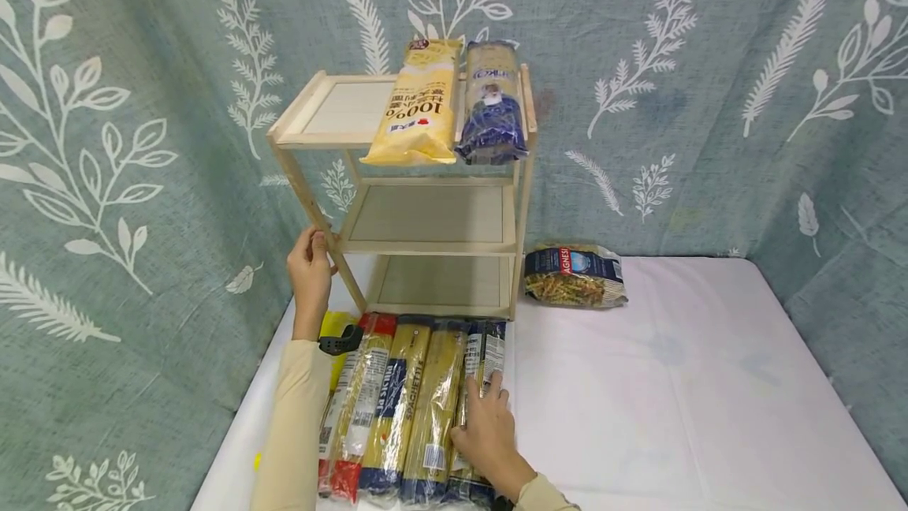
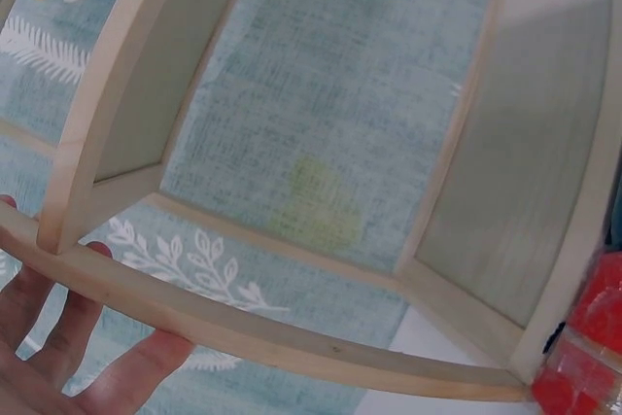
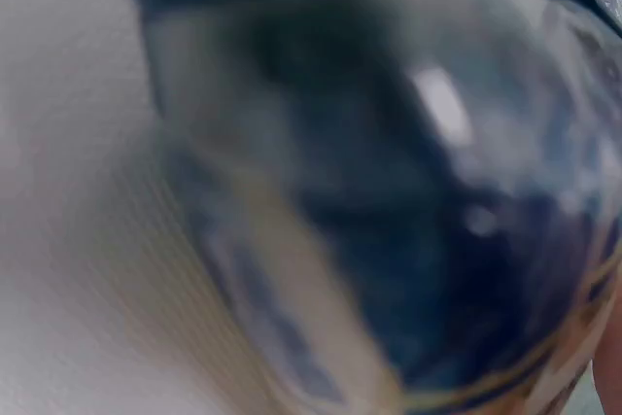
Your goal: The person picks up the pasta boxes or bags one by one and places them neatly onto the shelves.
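A small wooden shelf rack (image 1: 429, 248) stands at the back of the table. My left hand (image 1: 310, 262) grips its left front post (image 2: 243, 323), with fingers (image 2: 66, 342) curled about the wood. In front of the rack, several long packs of spaghetti lie side by side. My right hand (image 1: 489, 428) holds the rightmost dark-ended spaghetti pack (image 1: 488, 345), thumb toward its left side and fingers over the top. In the right wrist view, that blue pack (image 3: 389, 172) fills most of the picture, blurred. Beside it lie another spaghetti pack (image 1: 436, 408) and a blue-labelled one (image 1: 393, 408).
On the top shelf lie a yellow pasta pack (image 1: 418, 105) and a blue pasta pack (image 1: 493, 105), overhanging the front edge. A bag of spiral pasta (image 1: 576, 274) lies right of the rack. A red-ended spaghetti pack (image 1: 365, 408) and something yellow (image 1: 336, 326) are at the left.
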Action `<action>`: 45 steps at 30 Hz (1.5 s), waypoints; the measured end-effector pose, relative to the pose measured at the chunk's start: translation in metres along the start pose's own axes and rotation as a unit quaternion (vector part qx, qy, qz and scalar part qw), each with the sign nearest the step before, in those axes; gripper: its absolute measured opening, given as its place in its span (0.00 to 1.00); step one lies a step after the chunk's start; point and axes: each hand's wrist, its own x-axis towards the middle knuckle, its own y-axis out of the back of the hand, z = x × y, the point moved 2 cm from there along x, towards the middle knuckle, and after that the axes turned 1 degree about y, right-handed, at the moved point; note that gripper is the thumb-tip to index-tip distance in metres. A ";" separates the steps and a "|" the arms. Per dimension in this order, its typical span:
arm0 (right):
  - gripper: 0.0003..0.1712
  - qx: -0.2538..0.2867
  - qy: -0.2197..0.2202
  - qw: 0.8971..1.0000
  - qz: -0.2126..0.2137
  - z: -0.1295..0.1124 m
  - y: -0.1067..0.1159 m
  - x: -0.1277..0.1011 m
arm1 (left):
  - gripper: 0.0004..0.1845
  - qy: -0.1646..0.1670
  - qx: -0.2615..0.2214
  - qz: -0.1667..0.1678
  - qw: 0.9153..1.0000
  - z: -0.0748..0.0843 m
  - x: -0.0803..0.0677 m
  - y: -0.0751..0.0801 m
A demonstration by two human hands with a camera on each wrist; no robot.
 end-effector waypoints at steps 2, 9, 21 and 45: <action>0.40 0.017 0.002 1.000 0.008 0.003 0.000 -0.001 | 0.20 -0.001 0.002 0.002 1.000 -0.008 0.002 -0.001; 0.37 0.097 0.014 0.994 0.046 0.011 0.000 -0.007 | 0.22 0.004 0.007 0.003 1.000 -0.025 0.006 -0.001; 0.32 0.179 0.037 0.978 0.098 0.022 0.021 -0.012 | 0.22 0.001 0.006 0.004 1.000 -0.029 0.008 -0.001; 0.31 0.196 0.009 0.973 0.125 0.032 0.122 -0.022 | 0.24 -0.007 0.019 0.018 1.000 -0.026 0.009 0.000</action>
